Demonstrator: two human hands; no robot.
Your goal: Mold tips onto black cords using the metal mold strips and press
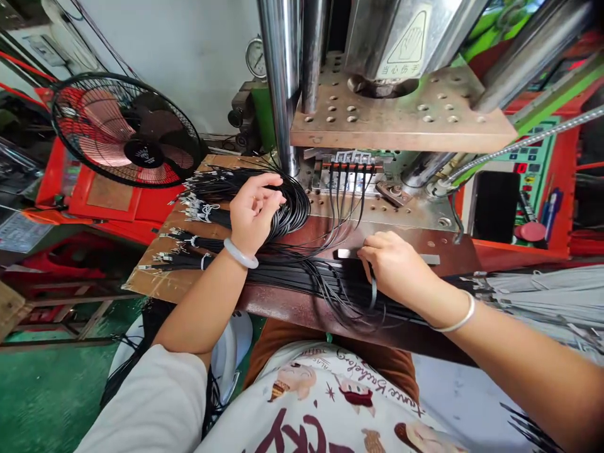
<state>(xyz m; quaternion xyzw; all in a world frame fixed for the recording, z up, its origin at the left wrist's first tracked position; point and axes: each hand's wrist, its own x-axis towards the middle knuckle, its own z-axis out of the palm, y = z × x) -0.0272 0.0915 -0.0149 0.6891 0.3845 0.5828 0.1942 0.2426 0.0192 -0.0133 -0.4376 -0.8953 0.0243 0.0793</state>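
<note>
Left hand (255, 211): half-curled over black cables (300, 200), thumb and forefinger apart.
Right hand (391, 264): bent above the bench (292, 305); I can't tell its grip.
Cables: coiled and bundled, likely light, floppy; I'd pinch behind the connectors (191, 206).

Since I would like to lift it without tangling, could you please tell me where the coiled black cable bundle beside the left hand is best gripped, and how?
I would grip the rounded right-hand bend of the coiled black cable bundle from the wearer's side: strands run close together there, connectors fan out at left, and a metal column stands behind.
</note>
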